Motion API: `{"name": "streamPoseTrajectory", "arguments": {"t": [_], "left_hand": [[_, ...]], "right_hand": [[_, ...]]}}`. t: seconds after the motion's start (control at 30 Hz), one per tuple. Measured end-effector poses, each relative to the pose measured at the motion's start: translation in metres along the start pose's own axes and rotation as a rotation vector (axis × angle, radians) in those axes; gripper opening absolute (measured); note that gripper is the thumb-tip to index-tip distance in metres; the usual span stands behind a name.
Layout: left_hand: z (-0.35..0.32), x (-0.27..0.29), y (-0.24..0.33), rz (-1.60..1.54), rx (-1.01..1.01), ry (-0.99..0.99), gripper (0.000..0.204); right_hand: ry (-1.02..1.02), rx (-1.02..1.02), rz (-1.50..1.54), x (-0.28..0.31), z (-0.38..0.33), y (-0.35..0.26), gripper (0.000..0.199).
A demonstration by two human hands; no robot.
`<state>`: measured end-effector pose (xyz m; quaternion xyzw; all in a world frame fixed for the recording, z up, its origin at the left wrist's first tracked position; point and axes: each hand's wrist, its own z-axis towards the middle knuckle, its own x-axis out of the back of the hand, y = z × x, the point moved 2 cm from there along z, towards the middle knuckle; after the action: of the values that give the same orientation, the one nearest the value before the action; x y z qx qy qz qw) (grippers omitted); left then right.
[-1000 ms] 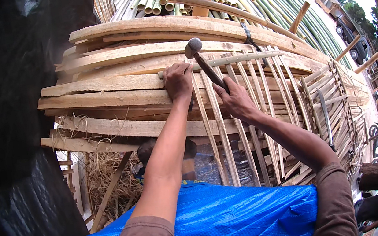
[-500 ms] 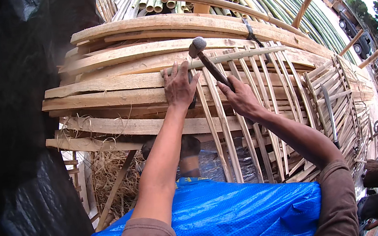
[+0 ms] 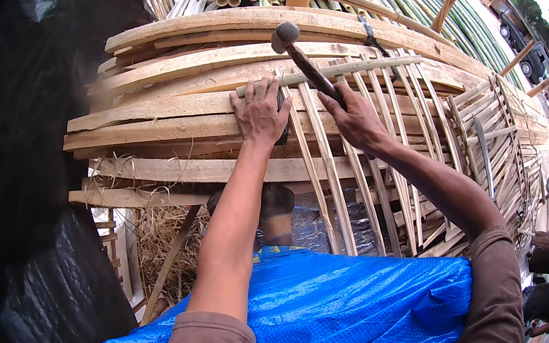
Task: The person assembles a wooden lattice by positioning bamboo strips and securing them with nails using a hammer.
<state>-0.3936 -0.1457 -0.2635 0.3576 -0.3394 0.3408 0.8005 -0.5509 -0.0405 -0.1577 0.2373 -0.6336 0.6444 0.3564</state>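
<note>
My right hand (image 3: pixel 359 120) is wrapped round the dark handle of a hammer (image 3: pixel 308 68). The hammer's grey head is raised, tilted up and left, above the crosspiece in view. A bamboo crosspiece (image 3: pixel 361 65) runs left to right, with several thin slats (image 3: pixel 329 171) fanning down from it toward me. My left hand (image 3: pixel 259 115) lies over the left end of this crosspiece, fingers stretched out and thumb apart. Its fingertips touch the strip beside the first slat. Whether a nail stands there is too small to tell.
Long sawn planks (image 3: pixel 164 108) are stacked under the slats. A machete (image 3: pixel 484 152) lies at right by a second slatted piece (image 3: pixel 495 134). Green bamboo poles (image 3: pixel 399 12) fill the back. Blue tarp (image 3: pixel 358 298) covers my lap; black sheeting (image 3: pixel 46 268) hangs left.
The hammer and my right hand have shifted slightly, the hammer head rising a little. My left hand stays on the crosspiece's end. The whole view has shifted slightly.
</note>
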Motion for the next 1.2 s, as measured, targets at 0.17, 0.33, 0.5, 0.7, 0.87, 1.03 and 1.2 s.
{"name": "streamPoseTrajectory", "arguments": {"t": [0.17,0.33,0.5,0.7,0.87,1.03,1.2], "left_hand": [[0.000,-0.007,-0.004,0.029,0.017,-0.016,0.064],[0.002,-0.006,0.001,0.008,0.037,-0.050,0.064],[0.000,-0.005,-0.005,0.016,0.040,-0.026,0.063],[-0.001,-0.004,0.000,-0.003,0.035,-0.028,0.062],[-0.002,-0.008,-0.005,-0.004,0.055,-0.029,0.063],[-0.001,-0.009,-0.004,0.004,0.064,-0.059,0.063],[-0.004,-0.009,-0.002,0.011,0.042,-0.029,0.063]], "right_hand": [[0.052,0.027,0.040,-0.011,-0.005,0.011,0.037],[-0.016,-0.053,-0.007,-0.008,-0.007,0.016,0.037],[0.128,0.115,0.074,0.003,0.003,-0.013,0.036],[-0.076,-0.081,-0.036,-0.014,-0.003,0.009,0.039],[0.103,0.046,0.029,0.007,0.008,-0.024,0.034],[0.126,0.083,0.064,0.001,-0.002,-0.003,0.030],[-0.069,0.032,-0.104,-0.013,-0.001,0.009,0.031]]}}
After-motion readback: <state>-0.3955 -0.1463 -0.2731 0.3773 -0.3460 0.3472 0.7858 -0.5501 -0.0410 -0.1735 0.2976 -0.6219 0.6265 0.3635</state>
